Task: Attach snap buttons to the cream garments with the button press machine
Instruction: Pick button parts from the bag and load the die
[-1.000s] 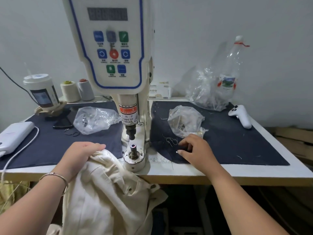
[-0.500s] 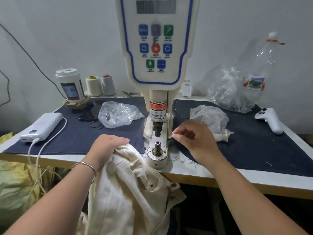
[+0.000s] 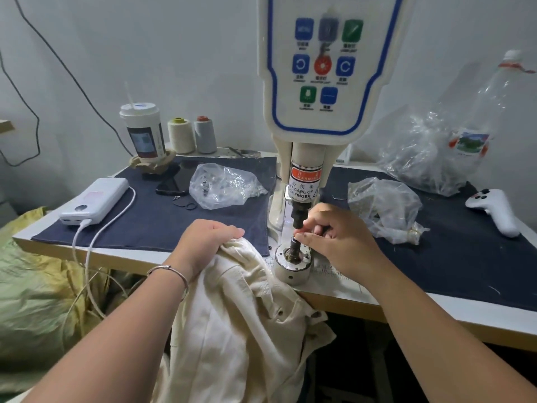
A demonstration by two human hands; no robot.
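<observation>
The button press machine (image 3: 325, 82) stands at the table's middle, its dark upper punch above a round lower die (image 3: 293, 258). My right hand (image 3: 340, 237) is at the die; thumb and forefinger pinch a small snap button part at the tip of the lower post, the part itself mostly hidden by my fingertips. A cream garment (image 3: 241, 321) hangs over the table's front edge, just left of the die. My left hand (image 3: 203, 242) rests on its bunched top, fingers curled over the fabric.
Clear bags of snap parts lie left (image 3: 223, 186) and right (image 3: 383, 207) of the machine on dark blue mats. A power bank (image 3: 96, 200) with cable, a phone, a cup (image 3: 142, 132), thread cones, a white controller (image 3: 497, 212) and a bottle (image 3: 476, 132) are around.
My right hand has come from the table right of the machine to the lower die, pinching a small part there. My left hand stays on the garment. The view moved closer.
</observation>
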